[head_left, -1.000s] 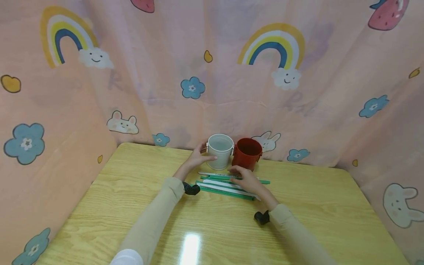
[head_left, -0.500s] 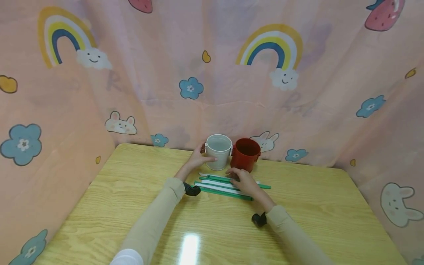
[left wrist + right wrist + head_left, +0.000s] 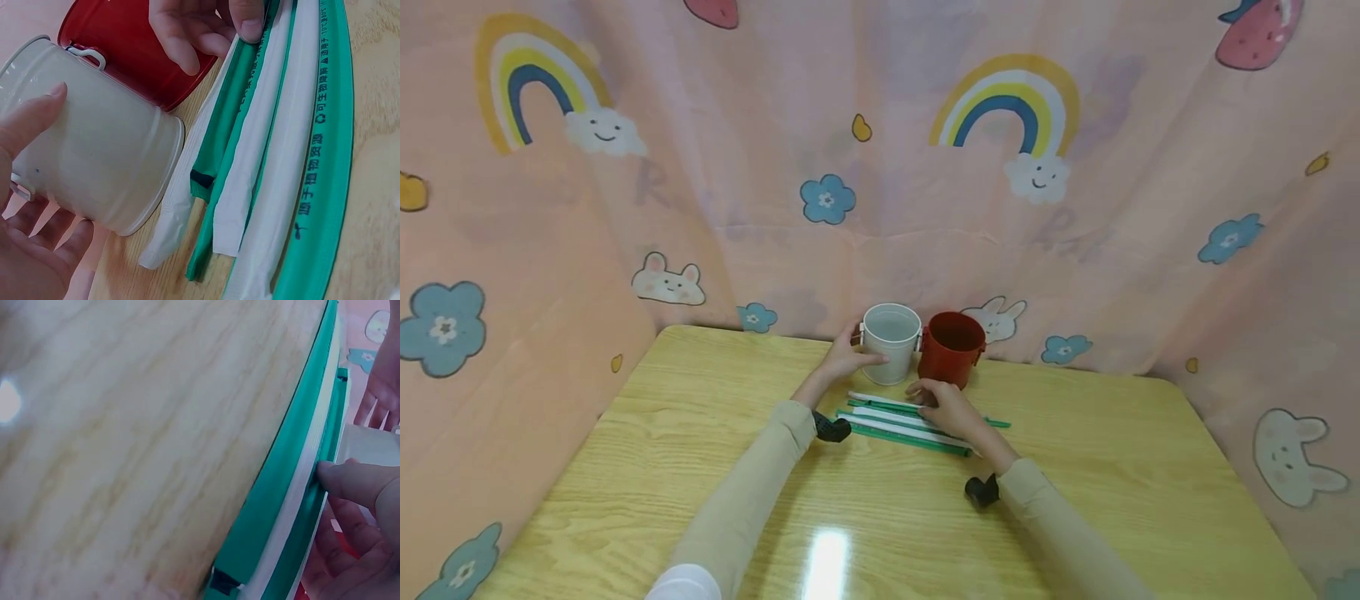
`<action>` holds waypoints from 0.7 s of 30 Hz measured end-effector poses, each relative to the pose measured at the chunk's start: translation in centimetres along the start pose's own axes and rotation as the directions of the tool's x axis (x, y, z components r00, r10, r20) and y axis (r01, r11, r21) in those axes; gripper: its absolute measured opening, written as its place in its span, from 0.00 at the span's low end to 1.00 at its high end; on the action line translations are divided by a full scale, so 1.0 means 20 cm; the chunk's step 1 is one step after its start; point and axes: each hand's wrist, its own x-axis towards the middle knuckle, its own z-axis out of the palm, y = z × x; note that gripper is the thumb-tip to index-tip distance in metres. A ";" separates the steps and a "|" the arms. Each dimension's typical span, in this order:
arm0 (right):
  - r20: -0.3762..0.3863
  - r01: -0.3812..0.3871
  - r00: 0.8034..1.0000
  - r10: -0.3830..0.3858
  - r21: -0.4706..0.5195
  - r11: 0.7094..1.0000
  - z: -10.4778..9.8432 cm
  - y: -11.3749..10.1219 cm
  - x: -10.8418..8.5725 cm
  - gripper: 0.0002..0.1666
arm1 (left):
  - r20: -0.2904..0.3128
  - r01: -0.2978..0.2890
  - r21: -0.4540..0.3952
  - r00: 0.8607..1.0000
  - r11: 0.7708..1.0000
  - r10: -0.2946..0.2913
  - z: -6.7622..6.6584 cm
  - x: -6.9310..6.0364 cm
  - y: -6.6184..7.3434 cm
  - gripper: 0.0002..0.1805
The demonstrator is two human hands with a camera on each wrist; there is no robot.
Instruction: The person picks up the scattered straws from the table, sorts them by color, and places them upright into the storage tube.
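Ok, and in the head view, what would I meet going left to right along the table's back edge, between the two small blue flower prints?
Left hand → white bucket → red bucket → rabbit print.

Left arm: beige-sleeved, slanting up from lower left towards centre. Left hand: near centre; thumb extended, fingers parted, slightly bent. Right arm: beige-sleeved, slanting up from lower right. Right hand: right of centre, lower in frame; thumb opposite bent fingers. Both wrists: bare.
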 end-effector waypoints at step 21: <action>-0.020 0.008 1.000 -0.008 0.021 1.000 -0.07 -0.04 -0.03 0.20 | 0.036 -0.006 -0.013 0.999 1.000 0.007 -0.01 -0.02 0.06 0.46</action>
